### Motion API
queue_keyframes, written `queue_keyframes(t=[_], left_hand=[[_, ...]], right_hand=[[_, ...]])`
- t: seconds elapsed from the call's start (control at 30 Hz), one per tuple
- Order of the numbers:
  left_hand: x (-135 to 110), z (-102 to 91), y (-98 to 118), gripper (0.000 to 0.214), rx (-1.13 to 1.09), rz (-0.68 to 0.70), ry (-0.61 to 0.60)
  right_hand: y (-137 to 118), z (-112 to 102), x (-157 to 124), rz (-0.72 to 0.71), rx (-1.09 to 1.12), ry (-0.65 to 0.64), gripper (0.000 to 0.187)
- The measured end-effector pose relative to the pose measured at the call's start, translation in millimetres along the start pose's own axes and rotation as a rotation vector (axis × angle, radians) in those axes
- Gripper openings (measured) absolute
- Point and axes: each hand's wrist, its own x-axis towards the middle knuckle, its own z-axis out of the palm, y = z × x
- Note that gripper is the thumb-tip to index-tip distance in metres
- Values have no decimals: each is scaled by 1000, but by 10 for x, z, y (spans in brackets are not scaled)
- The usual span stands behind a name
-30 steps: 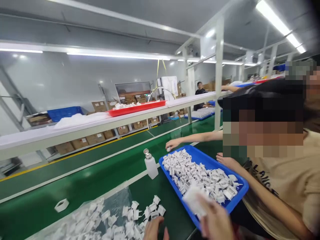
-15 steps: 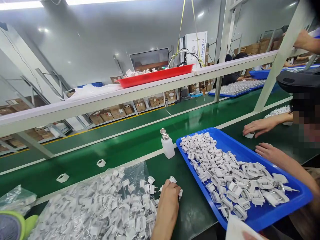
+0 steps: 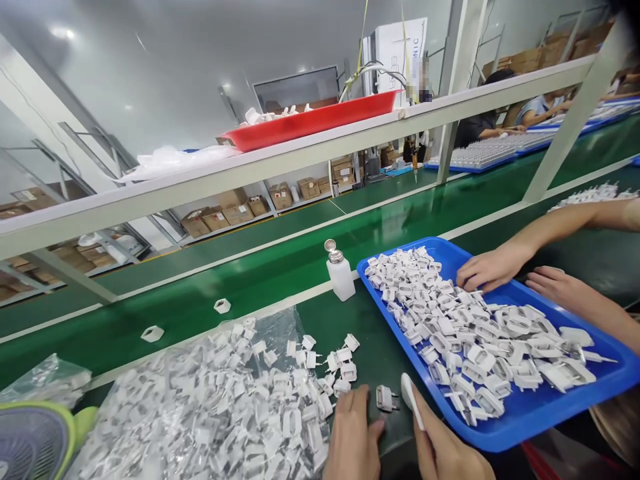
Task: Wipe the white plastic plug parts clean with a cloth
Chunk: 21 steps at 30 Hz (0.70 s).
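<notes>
Item: my right hand [image 3: 450,450], pinching a folded white pad [image 3: 411,400]. Item: my left hand [image 3: 353,437], fingers and thumb parted, nothing visibly held. Item: one white plug housing [image 3: 385,398], lying between both hands, prongs [image 3: 396,395] towards the pad. Left of my left hand: heaped housings [image 3: 293,425]. Beyond my right: blue tray [image 3: 550,425]. Handling, as I judge: lift by the body, prongs clear of the pad.
</notes>
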Motion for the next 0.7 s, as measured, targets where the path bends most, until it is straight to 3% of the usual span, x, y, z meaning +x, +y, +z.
queue_keyframes(t=[0.07,0.17,0.3,0.37,0.53,0.7], left_hand=[[26,-30,-40,64,-127,57,-73],[129,-63,0,50,-201,130,-155],[211,-35,46,42,-210,125,-118],[211,-1,39,39,-203,115,-98],[185,54,32,36,-196,97,-53],[176,66,20,44,-203,125,-31]], right_hand=[[35,109,10,4,45,-49,44],[51,260,-31,142,326,-276,46],[19,330,-73,230,530,-519,55],[4,329,-55,190,498,-526,56],[-3,338,-47,68,398,-394,54],[25,439,-352,23,359,-297,50]])
